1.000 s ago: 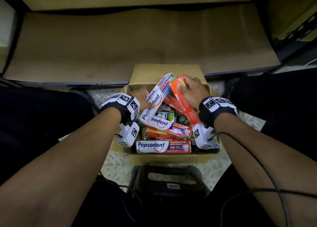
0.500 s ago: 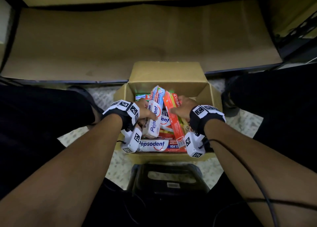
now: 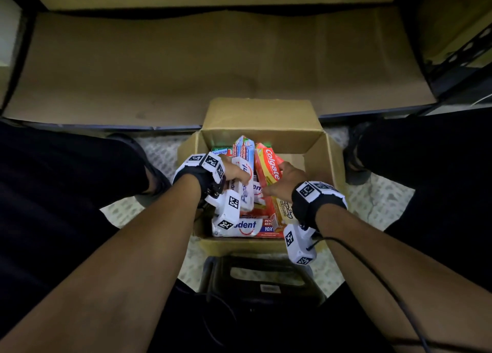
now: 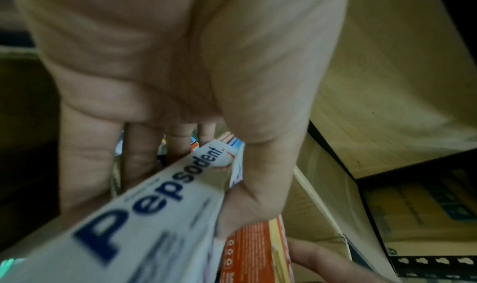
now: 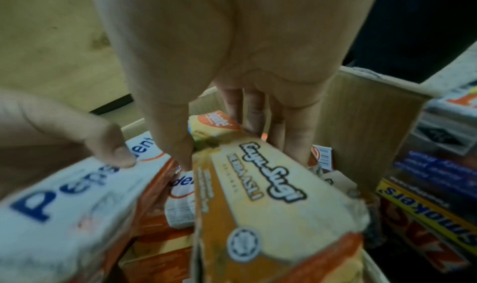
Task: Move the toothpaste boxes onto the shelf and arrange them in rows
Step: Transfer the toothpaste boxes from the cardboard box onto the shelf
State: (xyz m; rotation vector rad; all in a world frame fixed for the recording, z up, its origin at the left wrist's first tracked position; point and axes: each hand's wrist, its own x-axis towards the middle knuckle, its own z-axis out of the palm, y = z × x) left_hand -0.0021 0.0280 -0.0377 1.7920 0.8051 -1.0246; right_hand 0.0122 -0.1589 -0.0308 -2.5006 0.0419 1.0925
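Note:
An open cardboard carton (image 3: 266,137) on the floor holds several toothpaste boxes. My left hand (image 3: 235,173) grips a white Pepsodent box (image 3: 245,171), thumb on one side and fingers on the other; the left wrist view shows the Pepsodent box (image 4: 165,203) in my left hand (image 4: 180,165). My right hand (image 3: 282,182) grips an orange Colgate box (image 3: 270,163); in the right wrist view the Colgate box (image 5: 260,187) sits between thumb and fingers of my right hand (image 5: 232,144). Another Pepsodent box (image 3: 249,227) lies flat at the carton's near side. The brown shelf board (image 3: 186,65) beyond the carton is bare.
A dark stool (image 3: 261,280) stands between my legs, just in front of the carton. Black shelf frames (image 3: 452,59) rise at the right. The right wrist view shows more boxes (image 5: 433,195) stacked outside the carton's right wall.
Both hands have drawn back toward me and lower into the carton, each keeping hold of its box. The Colgate box has turned so its printed face shows.

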